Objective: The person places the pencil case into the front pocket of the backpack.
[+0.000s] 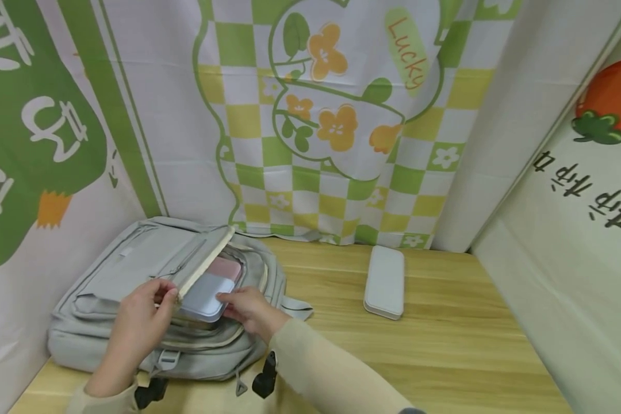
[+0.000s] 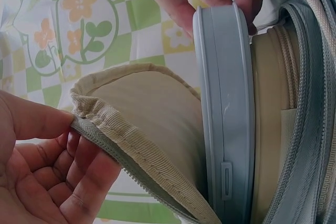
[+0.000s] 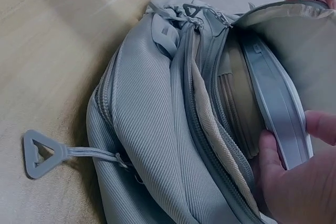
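A grey backpack [image 1: 129, 259] lies on the table with its front pocket unzipped. My left hand [image 1: 144, 316] pinches the edge of the pocket flap [image 2: 131, 129] between thumb and fingers and holds it lifted. Partly inside the pocket is a flat plastic case [image 1: 207, 294], light blue with a pink section. My right hand [image 1: 253, 310] grips the case at its near right edge, the thumb on one face and the fingers on the other. In the left wrist view the case's narrow side and a small latch show; its lower part sits down in the pocket.
To the right on the wooden table [image 1: 445, 345] lies a pale oblong case [image 1: 385, 282]. A zipper pull [image 3: 44, 153] with a triangular loop hangs off the bag. Patterned cloth [image 1: 341, 190] stands behind the table, with printed panels at both sides.
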Demonstrator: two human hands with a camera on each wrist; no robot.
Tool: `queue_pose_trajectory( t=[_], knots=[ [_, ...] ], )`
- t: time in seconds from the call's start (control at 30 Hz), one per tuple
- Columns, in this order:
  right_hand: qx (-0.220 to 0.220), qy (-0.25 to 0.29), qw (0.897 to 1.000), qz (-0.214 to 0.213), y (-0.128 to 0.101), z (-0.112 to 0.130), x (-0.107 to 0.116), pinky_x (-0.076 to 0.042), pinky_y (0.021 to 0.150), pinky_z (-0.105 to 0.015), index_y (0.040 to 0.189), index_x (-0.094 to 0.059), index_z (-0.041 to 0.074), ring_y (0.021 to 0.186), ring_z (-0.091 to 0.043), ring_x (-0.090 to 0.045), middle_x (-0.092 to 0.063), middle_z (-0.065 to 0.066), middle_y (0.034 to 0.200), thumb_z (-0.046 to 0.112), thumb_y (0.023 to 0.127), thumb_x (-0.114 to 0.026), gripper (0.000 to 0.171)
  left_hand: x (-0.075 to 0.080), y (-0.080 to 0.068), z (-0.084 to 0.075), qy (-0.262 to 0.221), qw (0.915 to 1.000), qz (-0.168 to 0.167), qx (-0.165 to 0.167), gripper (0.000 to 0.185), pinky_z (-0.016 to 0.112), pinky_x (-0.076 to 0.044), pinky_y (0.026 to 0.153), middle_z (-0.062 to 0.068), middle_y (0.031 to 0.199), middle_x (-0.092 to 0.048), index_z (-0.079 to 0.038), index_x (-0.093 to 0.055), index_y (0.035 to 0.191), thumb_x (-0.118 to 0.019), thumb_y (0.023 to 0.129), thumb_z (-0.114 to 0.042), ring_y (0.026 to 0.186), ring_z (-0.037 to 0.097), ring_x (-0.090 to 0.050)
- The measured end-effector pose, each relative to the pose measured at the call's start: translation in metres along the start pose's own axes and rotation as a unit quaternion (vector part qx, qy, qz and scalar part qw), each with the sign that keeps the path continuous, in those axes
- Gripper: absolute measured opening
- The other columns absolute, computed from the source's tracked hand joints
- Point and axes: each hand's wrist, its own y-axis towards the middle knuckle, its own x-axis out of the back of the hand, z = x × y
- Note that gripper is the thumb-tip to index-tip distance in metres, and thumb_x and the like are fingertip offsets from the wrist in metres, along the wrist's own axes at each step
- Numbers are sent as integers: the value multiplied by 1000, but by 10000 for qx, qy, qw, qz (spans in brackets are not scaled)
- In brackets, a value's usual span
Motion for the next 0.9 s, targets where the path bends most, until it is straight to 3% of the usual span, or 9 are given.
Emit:
queue_pose_trajectory(
  t=[0.4, 0.67, 0.9],
  knots=[
    [-147, 119, 9997, 153, 7, 2, -3, -57, 88, -33, 108, -67, -12, 87, -17, -68, -71, -11, 98, 0, 97, -69, 16, -2, 0, -1, -29, 9999, 96, 18, 4, 40, -50, 63, 8, 82, -66, 0, -68, 92, -68, 95, -1, 75, 25, -64],
    [25, 359, 9992, -178, 6, -3, -8, -59, 84, -34, 93, -67, -6, 86, -18, -71, -73, -12, 96, -3, 93, -72, 5, -2, -1, -1, 24, 9999, 149, 51, 4, 38, -48, 61, 6, 81, -65, -1, -68, 91, -69, 95, -2, 73, 22, -62],
    [120, 394, 9986, -346, 5, -4, -9, -59, 82, -33, 85, -66, -3, 86, -19, -73, -74, -13, 94, -3, 92, -73, 10, -2, -1, -3, 9, 9999, 118, 35, 4, 36, -48, 61, 6, 81, -65, -2, -68, 91, -69, 95, -1, 74, 22, -62]
  ],
)
